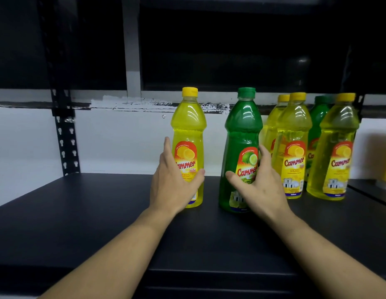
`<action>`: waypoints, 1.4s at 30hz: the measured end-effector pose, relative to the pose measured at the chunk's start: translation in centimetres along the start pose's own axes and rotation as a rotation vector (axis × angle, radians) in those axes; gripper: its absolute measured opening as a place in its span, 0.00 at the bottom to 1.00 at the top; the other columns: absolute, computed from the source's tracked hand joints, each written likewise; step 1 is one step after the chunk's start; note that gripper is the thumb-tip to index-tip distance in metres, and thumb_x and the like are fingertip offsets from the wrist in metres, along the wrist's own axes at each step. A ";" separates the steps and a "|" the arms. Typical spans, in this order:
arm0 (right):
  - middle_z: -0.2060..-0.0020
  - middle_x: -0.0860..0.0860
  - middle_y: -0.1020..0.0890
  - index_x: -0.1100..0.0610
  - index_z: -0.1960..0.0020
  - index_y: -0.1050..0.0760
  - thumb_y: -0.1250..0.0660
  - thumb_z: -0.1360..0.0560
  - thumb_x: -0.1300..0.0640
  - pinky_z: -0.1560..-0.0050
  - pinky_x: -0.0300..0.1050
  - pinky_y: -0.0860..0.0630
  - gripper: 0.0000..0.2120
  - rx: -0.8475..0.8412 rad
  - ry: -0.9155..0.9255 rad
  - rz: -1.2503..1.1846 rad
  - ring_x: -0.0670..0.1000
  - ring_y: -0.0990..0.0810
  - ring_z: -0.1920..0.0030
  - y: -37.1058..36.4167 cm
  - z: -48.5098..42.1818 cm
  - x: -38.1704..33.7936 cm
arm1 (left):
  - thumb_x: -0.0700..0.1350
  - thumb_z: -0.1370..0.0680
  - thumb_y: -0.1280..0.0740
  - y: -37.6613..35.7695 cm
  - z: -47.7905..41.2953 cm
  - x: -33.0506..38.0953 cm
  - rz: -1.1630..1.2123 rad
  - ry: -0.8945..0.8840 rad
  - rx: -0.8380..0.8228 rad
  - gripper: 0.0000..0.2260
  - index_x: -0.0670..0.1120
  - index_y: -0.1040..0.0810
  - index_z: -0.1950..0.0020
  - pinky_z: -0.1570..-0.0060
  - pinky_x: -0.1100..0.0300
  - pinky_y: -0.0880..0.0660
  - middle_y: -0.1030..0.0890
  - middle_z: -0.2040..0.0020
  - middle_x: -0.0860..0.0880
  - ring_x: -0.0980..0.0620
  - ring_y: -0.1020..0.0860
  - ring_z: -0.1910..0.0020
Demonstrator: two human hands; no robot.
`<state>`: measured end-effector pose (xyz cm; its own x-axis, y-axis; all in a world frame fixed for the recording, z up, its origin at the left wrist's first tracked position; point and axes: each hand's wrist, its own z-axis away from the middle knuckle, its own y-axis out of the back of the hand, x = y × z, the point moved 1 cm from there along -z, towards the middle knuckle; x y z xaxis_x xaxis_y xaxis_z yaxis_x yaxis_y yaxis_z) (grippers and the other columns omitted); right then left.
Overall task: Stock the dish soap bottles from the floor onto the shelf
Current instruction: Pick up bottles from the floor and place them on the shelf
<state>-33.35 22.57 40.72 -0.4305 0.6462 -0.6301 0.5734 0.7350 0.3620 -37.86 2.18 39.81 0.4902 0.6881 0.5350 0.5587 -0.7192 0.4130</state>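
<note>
- The yellow lemon dish soap bottle (189, 126) is standing upright on the black shelf (90, 212), just right of the left hand (174, 186).
- The left hand is cupping it loosely: fingers pointing straight up along its left side, thumb lying across the label, not clamped.
- The green lime dish soap bottle (242, 130) is standing upright just beside it, left of the right hand (259, 186).
- The right hand is mirroring that pose, open, with its thumb on the label and its fingers reaching up past the bottle's right side.
- Both forearms are reaching forward over the near shelf edge.
- More stocked bottles (293, 147) are clustering at far right, near the lime bottle.
</note>
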 end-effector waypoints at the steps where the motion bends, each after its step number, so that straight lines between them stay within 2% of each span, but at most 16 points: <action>1: 0.39 0.45 0.25 0.46 0.22 0.50 0.24 0.34 0.39 0.44 0.44 0.24 0.50 -0.004 0.016 0.022 0.46 0.23 0.43 -0.1 0.0 0.0 | 0.65 0.29 0.28 -0.1 0.0 0.1 -0.026 -0.011 -0.004 0.52 0.55 0.60 0.19 0.41 0.49 0.25 0.34 0.27 0.48 0.46 0.27 0.33; 3: 0.35 0.46 0.27 0.46 0.22 0.52 0.23 0.37 0.36 0.41 0.47 0.23 0.54 -0.011 0.029 0.066 0.47 0.24 0.39 -0.4 0.1 0.0 | 0.66 0.31 0.27 -0.3 0.1 0.4 -0.076 -0.024 -0.010 0.54 0.53 0.60 0.19 0.42 0.49 0.25 0.35 0.28 0.47 0.46 0.28 0.34; 7: 0.34 0.49 0.28 0.46 0.22 0.53 0.22 0.35 0.42 0.39 0.52 0.23 0.53 0.006 0.005 0.104 0.50 0.25 0.37 -0.6 0.1 -0.1 | 0.64 0.31 0.25 -0.3 0.0 0.7 -0.116 -0.002 -0.023 0.54 0.50 0.58 0.19 0.41 0.48 0.25 0.34 0.29 0.46 0.44 0.29 0.33; 11: 0.33 0.50 0.29 0.48 0.22 0.54 0.22 0.34 0.44 0.38 0.49 0.24 0.53 0.005 -0.008 0.083 0.51 0.26 0.35 0.4 0.7 -0.3 | 0.63 0.30 0.26 0.1 0.5 1.6 -0.120 0.036 -0.068 0.53 0.51 0.59 0.19 0.41 0.48 0.25 0.34 0.27 0.46 0.44 0.28 0.33; 15: 0.29 0.52 0.31 0.50 0.21 0.57 0.23 0.34 0.43 0.35 0.52 0.26 0.55 -0.009 -0.029 0.121 0.54 0.29 0.31 2.8 2.0 0.0 | 0.64 0.30 0.26 0.9 2.2 3.0 -0.098 0.013 -0.112 0.52 0.52 0.58 0.20 0.41 0.49 0.26 0.34 0.26 0.48 0.44 0.27 0.34; 18: 0.26 0.51 0.34 0.50 0.20 0.59 0.23 0.34 0.42 0.33 0.48 0.31 0.57 -0.025 -0.055 0.122 0.54 0.33 0.28 5.5 3.0 0.6 | 0.66 0.31 0.27 1.1 3.7 4.8 -0.092 -0.010 -0.135 0.52 0.53 0.58 0.20 0.40 0.48 0.26 0.34 0.25 0.48 0.44 0.27 0.34; 22: 0.30 0.51 0.30 0.46 0.21 0.58 0.24 0.34 0.40 0.36 0.54 0.26 0.56 -0.013 -0.064 0.097 0.54 0.28 0.32 9.4 4.4 1.8 | 0.68 0.30 0.29 0.5 5.1 7.4 -0.083 -0.001 -0.168 0.52 0.54 0.60 0.20 0.37 0.47 0.28 0.36 0.23 0.49 0.44 0.29 0.30; 25: 0.33 0.49 0.28 0.45 0.22 0.56 0.24 0.34 0.40 0.39 0.49 0.26 0.53 -0.001 -0.070 0.083 0.52 0.27 0.35 12.2 5.1 2.7 | 0.71 0.31 0.31 0.0 6.0 8.9 -0.060 -0.005 -0.185 0.52 0.56 0.61 0.20 0.36 0.47 0.28 0.37 0.23 0.50 0.44 0.30 0.30; 29: 0.30 0.49 0.29 0.44 0.21 0.58 0.25 0.33 0.39 0.35 0.52 0.26 0.54 -0.001 -0.091 0.093 0.52 0.27 0.33 15.2 5.6 4.1 | 0.72 0.32 0.33 -1.3 6.8 10.8 -0.015 -0.015 -0.192 0.51 0.58 0.60 0.21 0.36 0.45 0.27 0.36 0.24 0.49 0.45 0.29 0.30; 36: 0.36 0.49 0.25 0.46 0.22 0.53 0.25 0.33 0.37 0.41 0.50 0.24 0.51 -0.004 -0.167 0.135 0.52 0.23 0.39 18.9 4.9 7.2 | 0.67 0.31 0.27 -5.0 7.6 14.3 0.086 -0.071 -0.205 0.51 0.59 0.58 0.21 0.36 0.44 0.26 0.35 0.27 0.50 0.47 0.29 0.32; 39: 0.35 0.51 0.25 0.46 0.22 0.53 0.27 0.35 0.33 0.40 0.57 0.23 0.52 0.009 -0.211 0.152 0.55 0.23 0.38 19.6 4.2 8.4 | 0.59 0.28 0.26 -6.5 8.0 15.5 0.088 -0.100 -0.233 0.50 0.57 0.61 0.21 0.35 0.45 0.27 0.36 0.28 0.48 0.47 0.31 0.31; 42: 0.33 0.52 0.26 0.43 0.22 0.56 0.26 0.34 0.34 0.38 0.59 0.24 0.53 0.002 -0.258 0.144 0.56 0.24 0.37 19.9 3.5 9.2 | 0.52 0.25 0.31 -7.8 8.1 16.3 0.098 -0.130 -0.260 0.46 0.55 0.62 0.20 0.35 0.46 0.28 0.36 0.29 0.46 0.46 0.31 0.33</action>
<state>-23.52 42.42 39.69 -0.1533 0.6699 -0.7265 0.6172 0.6390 0.4589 -28.80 19.84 39.33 0.6245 0.6084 0.4897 0.3229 -0.7721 0.5474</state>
